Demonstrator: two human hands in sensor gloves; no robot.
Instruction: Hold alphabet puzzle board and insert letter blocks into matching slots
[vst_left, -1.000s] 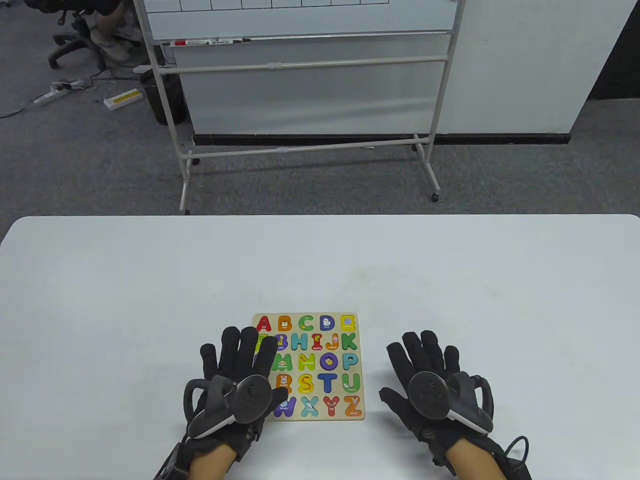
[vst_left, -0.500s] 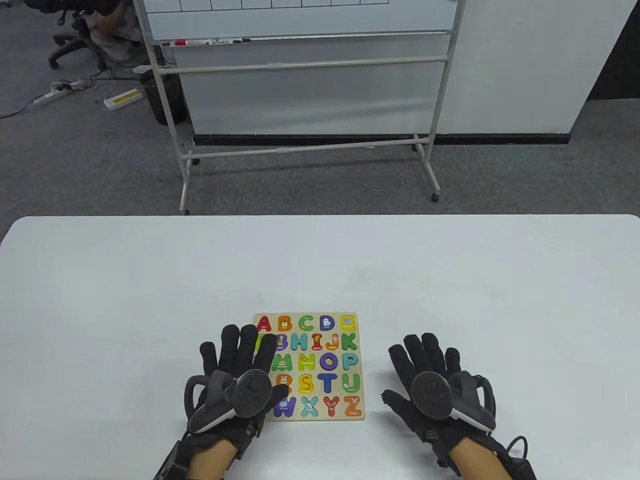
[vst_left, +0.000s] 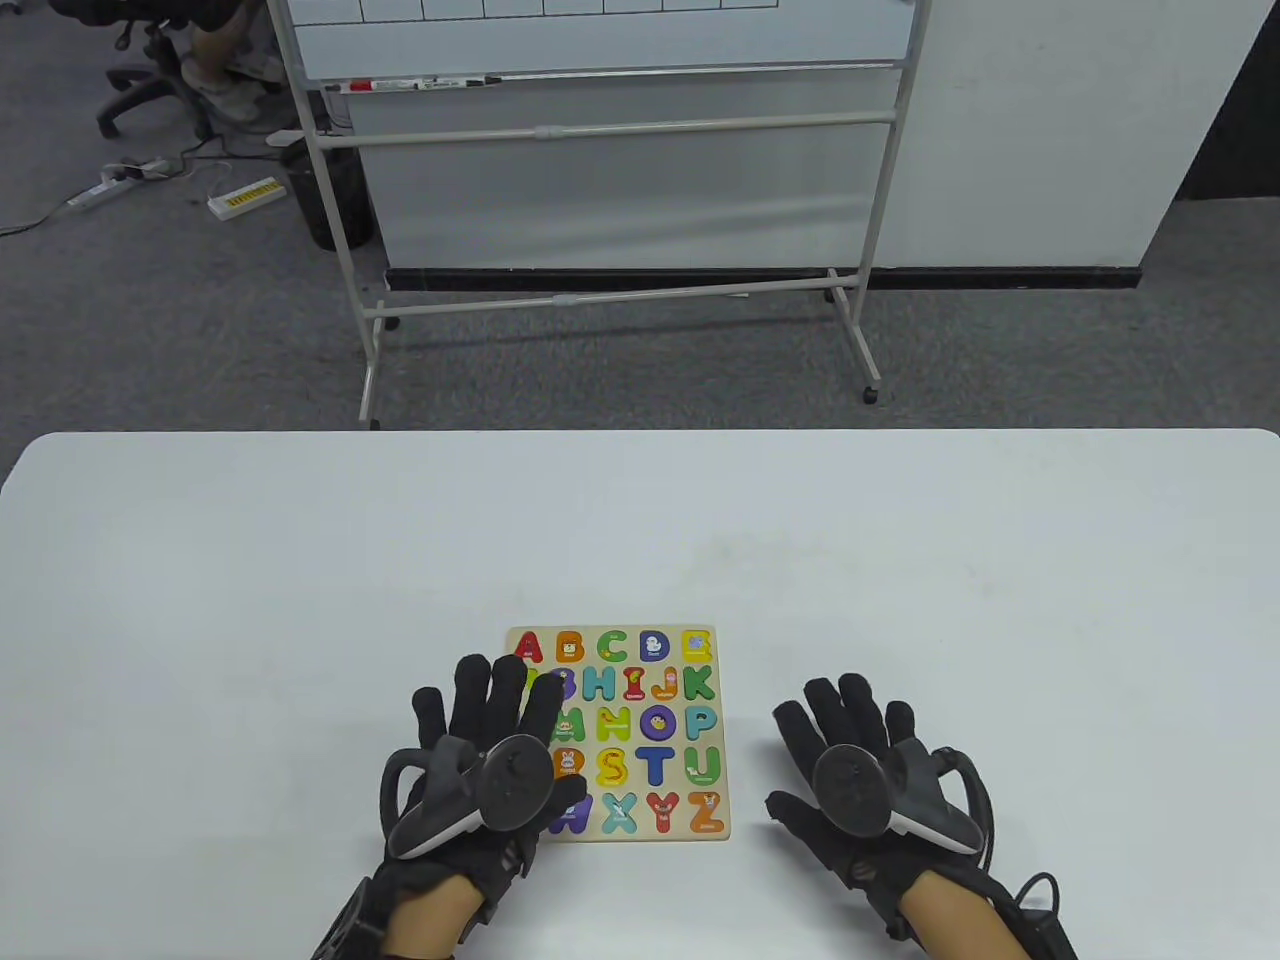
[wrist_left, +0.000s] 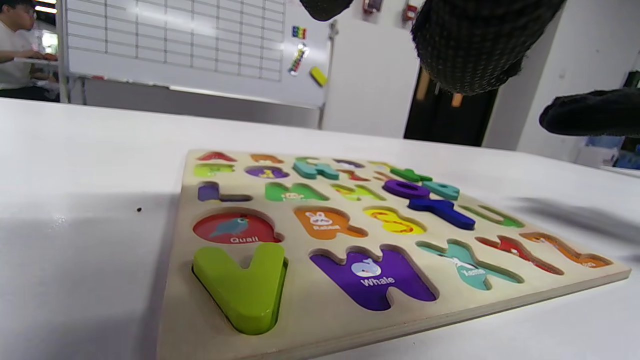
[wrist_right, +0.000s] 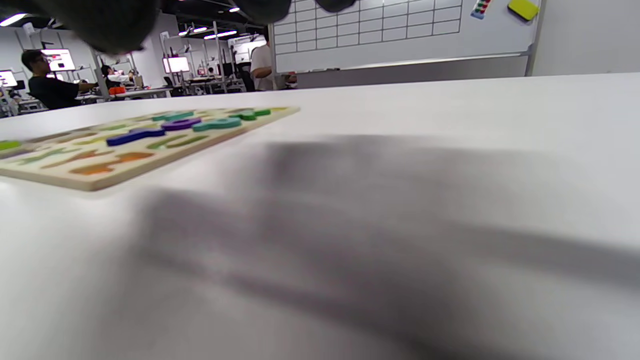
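The wooden alphabet puzzle board (vst_left: 700, 832) lies flat on the white table, near its front edge. In the left wrist view the board (wrist_left: 320, 320) carries raised blocks: a green V (wrist_left: 240, 287), a blue T (wrist_left: 440, 210) and a purple O (wrist_left: 404, 189). Several other slots show only printed pictures. My left hand (vst_left: 500, 720) is spread open over the board's left columns, and its fingers (wrist_left: 470, 45) hang above the board. My right hand (vst_left: 840, 740) is spread open on the table, right of the board and apart from it. No loose blocks are in view.
The white table (vst_left: 900, 560) stretches wide on all sides of the board. A whiteboard on a wheeled stand (vst_left: 600, 150) stands on the floor beyond the table's far edge. The board also shows at the left of the right wrist view (wrist_right: 125, 145).
My left hand has shifted slightly to the right over the board. My right hand has barely moved.
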